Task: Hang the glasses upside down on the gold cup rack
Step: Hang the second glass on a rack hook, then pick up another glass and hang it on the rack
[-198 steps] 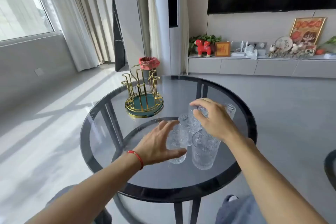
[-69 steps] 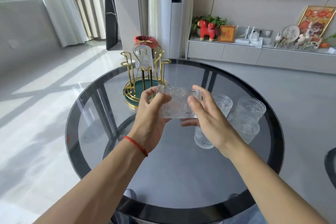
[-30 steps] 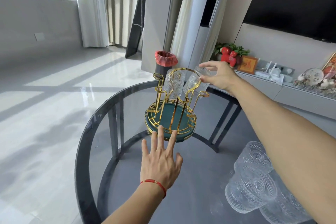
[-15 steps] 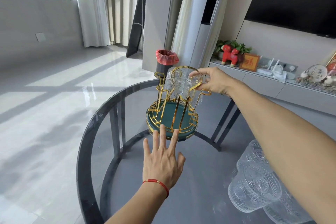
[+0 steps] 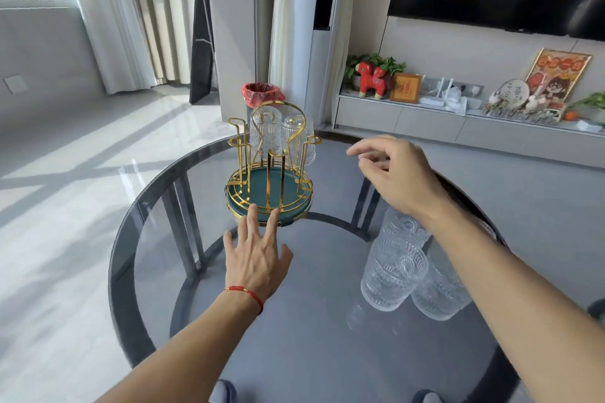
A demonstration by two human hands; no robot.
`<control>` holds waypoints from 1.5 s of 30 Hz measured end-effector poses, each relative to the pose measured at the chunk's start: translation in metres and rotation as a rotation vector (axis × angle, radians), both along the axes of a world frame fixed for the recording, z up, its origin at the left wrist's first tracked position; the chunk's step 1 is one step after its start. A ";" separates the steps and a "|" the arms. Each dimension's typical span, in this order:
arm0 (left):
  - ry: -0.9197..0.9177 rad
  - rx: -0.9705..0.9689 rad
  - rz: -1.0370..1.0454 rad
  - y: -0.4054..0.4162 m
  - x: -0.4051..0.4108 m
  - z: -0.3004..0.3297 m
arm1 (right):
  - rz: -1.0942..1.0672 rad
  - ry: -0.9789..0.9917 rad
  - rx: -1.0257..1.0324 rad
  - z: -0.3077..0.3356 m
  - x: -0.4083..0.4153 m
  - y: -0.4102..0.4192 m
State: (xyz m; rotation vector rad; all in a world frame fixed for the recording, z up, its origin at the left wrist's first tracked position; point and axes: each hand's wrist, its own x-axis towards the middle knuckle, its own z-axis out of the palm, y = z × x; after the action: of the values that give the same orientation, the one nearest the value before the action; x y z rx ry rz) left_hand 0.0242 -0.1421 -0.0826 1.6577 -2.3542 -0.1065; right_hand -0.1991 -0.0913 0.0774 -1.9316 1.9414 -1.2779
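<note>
The gold cup rack (image 5: 269,186) with a green base stands at the far left of the round glass table (image 5: 307,347). Two clear patterned glasses hang upside down on its back pegs, one (image 5: 265,131) on the left and one (image 5: 296,141) on the right. My left hand (image 5: 257,255) lies flat with fingers spread, fingertips touching the rack's front rim. My right hand (image 5: 393,173) hovers empty to the right of the rack, fingers loosely curled. Several more glasses (image 5: 394,275) stand upright on the table under my right forearm, partly hidden by it.
A bin with a red liner (image 5: 262,95) stands on the floor behind the rack. A low cabinet (image 5: 458,124) with ornaments runs along the right wall under a dark screen. The table's dark rim (image 5: 121,258) curves round on the left.
My right hand has let go of the second glass, which now hangs on the rack, and has drawn back to the right. My left hand stays at the rack's base.
</note>
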 end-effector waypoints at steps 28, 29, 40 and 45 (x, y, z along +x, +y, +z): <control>0.516 0.298 -0.508 0.087 -0.057 0.068 | -0.221 -0.021 -0.196 -0.061 -0.017 0.116; 0.515 0.316 -0.484 0.084 -0.051 0.071 | -0.208 -0.023 -0.213 -0.060 -0.016 0.117; 1.261 0.626 -0.194 0.046 0.004 0.091 | 0.192 -0.338 0.275 -0.077 0.044 0.099; 1.276 0.657 -0.283 0.036 0.013 0.077 | 0.195 -1.049 0.302 -0.084 0.068 0.074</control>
State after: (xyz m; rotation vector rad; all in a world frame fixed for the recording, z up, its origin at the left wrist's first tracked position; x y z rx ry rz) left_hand 0.0372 -0.1060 -0.0052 0.8561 -1.4975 -1.5726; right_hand -0.1309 -0.0176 -0.0067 -0.9258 1.2497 -1.4003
